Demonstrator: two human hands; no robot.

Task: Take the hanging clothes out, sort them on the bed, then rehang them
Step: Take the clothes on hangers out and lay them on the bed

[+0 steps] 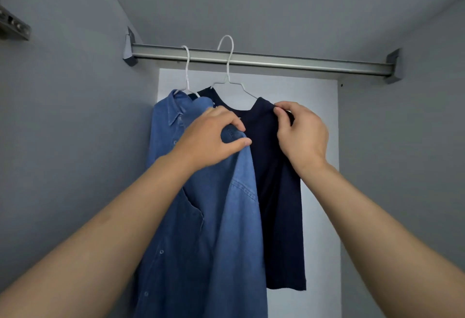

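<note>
While both garments hang near the left end of the rail [251, 60], the head view shows the left hand [211, 136] gripping the shoulder of the denim shirt [214, 217], and the right hand [299, 131] pinching the shoulder of the dark top [276, 204]. Each garment sits on a white hanger [227, 76]. Whether this is taking out or rehanging cannot be told. Taking out would call for lifting the hooks over the rail.
</note>
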